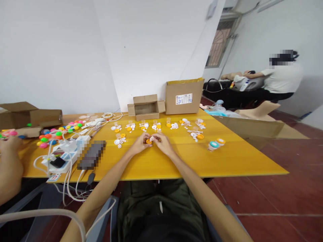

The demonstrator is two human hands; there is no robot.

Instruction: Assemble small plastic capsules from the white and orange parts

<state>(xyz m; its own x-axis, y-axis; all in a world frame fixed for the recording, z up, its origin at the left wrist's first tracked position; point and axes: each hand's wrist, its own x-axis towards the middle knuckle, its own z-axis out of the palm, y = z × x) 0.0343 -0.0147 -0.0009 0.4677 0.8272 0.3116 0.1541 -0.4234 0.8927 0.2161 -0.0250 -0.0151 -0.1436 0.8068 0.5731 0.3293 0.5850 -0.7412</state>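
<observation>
Over the middle of the yellow table, my left hand [140, 144] is closed around an orange cap [148, 142]. My right hand [163, 143] meets it from the other side, its fingers pinching a small white plastic piece [151, 138] at the cap. Just beyond my hands lie small groups of parts: orange caps [168, 125], white discs [116, 142] and clear cups [155, 122]. To the right stand two closed clear cups, one with a teal lid [214, 144] and one with an orange lid [221, 141].
Two cardboard boxes, an open small one [147, 116] and a larger one [185, 97], stand against the wall. A power strip [69, 156] with cables, a dark pixelated object [91, 155] and colourful balls [50, 137] are left. Another person's arm [10, 164] reaches in there; someone sits at far right.
</observation>
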